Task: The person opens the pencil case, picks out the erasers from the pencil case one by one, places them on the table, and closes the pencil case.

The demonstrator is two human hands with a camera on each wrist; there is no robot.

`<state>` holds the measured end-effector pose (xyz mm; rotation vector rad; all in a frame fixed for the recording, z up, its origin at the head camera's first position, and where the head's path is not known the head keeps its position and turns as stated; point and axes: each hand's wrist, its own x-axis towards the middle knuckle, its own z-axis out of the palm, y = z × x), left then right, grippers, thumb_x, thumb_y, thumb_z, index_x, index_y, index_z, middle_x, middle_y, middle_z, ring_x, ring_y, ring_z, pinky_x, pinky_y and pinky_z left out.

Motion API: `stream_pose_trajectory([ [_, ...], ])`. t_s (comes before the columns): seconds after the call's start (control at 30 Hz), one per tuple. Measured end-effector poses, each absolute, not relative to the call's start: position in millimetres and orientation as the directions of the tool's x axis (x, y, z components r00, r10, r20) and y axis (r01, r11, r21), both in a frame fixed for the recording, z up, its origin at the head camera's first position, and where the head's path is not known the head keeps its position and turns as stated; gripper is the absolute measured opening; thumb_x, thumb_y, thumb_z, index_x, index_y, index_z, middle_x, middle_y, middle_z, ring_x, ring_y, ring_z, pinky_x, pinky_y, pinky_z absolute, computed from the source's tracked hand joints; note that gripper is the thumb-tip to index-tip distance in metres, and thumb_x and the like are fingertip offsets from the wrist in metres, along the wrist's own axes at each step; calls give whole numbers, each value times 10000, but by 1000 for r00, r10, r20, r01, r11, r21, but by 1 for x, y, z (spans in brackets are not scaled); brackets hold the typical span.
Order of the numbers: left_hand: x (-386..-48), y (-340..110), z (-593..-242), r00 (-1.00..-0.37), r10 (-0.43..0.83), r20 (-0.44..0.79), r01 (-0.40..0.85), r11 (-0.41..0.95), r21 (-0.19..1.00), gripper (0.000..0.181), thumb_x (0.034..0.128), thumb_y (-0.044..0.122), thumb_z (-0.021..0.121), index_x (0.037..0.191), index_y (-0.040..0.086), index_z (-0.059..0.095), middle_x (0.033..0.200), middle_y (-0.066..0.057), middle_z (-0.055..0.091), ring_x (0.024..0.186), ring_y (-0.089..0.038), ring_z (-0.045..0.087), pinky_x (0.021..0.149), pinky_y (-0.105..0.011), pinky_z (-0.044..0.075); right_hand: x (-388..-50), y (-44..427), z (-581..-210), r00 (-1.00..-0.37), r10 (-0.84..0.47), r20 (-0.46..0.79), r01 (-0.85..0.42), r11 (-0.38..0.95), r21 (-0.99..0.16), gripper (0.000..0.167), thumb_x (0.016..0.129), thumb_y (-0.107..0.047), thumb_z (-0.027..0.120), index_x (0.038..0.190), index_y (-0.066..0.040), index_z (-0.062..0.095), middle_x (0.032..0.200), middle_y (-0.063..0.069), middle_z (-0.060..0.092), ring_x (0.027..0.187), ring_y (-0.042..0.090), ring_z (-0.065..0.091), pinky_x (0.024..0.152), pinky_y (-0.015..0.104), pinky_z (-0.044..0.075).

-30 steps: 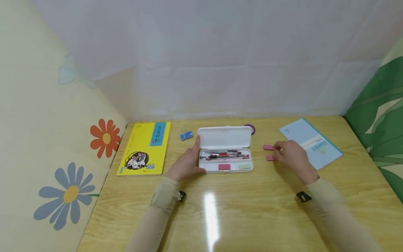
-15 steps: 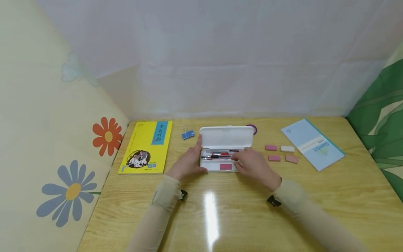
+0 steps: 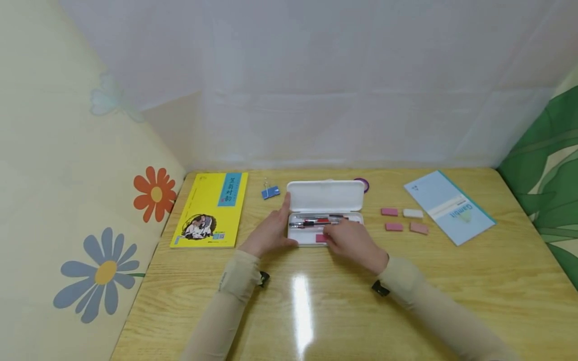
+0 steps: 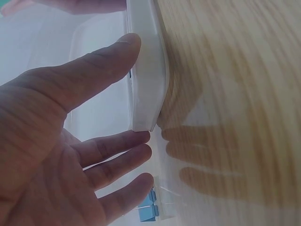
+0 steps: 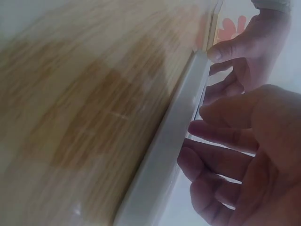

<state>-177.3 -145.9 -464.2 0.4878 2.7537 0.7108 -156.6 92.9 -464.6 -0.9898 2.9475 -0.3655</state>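
Observation:
An open white pencil case (image 3: 325, 196) lies on the table, its lid tipped back. Several pens (image 3: 311, 223) fill its rear section. My left hand (image 3: 270, 231) rests against the left end, the thumb on the front wall and the other fingers fairly straight, as the left wrist view shows. My right hand (image 3: 354, 243) reaches into the front section and pinches the right end of a pink eraser (image 3: 321, 238). The fingertips hide part of this eraser. In the right wrist view the curled right fingers (image 5: 190, 162) dip behind the case's front wall (image 5: 162, 160).
Several loose erasers lie right of the case, among them a white eraser (image 3: 413, 213) and a dusty pink eraser (image 3: 419, 228). Farther right is a light blue notebook (image 3: 447, 205). A yellow book (image 3: 203, 215), a blue binder clip (image 3: 271, 192) and a purple ring (image 3: 366, 185) lie around.
My right hand has left the loose erasers and moved left into the pencil case, past the pale green eraser's spot, which it now covers, to the pink eraser. The left hand stays put.

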Motion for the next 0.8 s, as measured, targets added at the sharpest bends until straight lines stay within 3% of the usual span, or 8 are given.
stream_pose_trajectory([
  [0.37, -177, -146, -464, -911, 375, -170, 245, 826, 507, 1369, 753, 234, 913, 1627, 127, -135, 1504, -264, 494, 1343, -379, 534, 1186, -470, 426, -163, 86, -468, -801, -596, 56, -587, 766, -262, 38, 914, -146, 739, 933, -158, 770, 932, 11, 719, 867, 212, 631, 776, 355, 577],
  [0.63, -177, -147, -464, -908, 391, -152, 267, 817, 510, 1370, 746, 238, 918, 1627, 100, -123, 1471, -284, 519, 1323, -390, 549, 1173, -472, 440, -163, 85, -470, -814, -579, 48, -568, 774, -281, 43, 933, -141, 708, 915, -134, 747, 918, 20, 710, 868, 216, 627, 787, 359, 579],
  [0.8, -178, -147, -464, -908, 392, -147, 271, 818, 507, 1379, 738, 244, 923, 1627, 102, -122, 1469, -281, 522, 1323, -392, 550, 1170, -476, 443, -161, 93, -467, -813, -568, 126, -580, 771, -265, 72, 924, -97, 701, 967, -136, 743, 936, 16, 735, 878, 216, 660, 810, 361, 588],
])
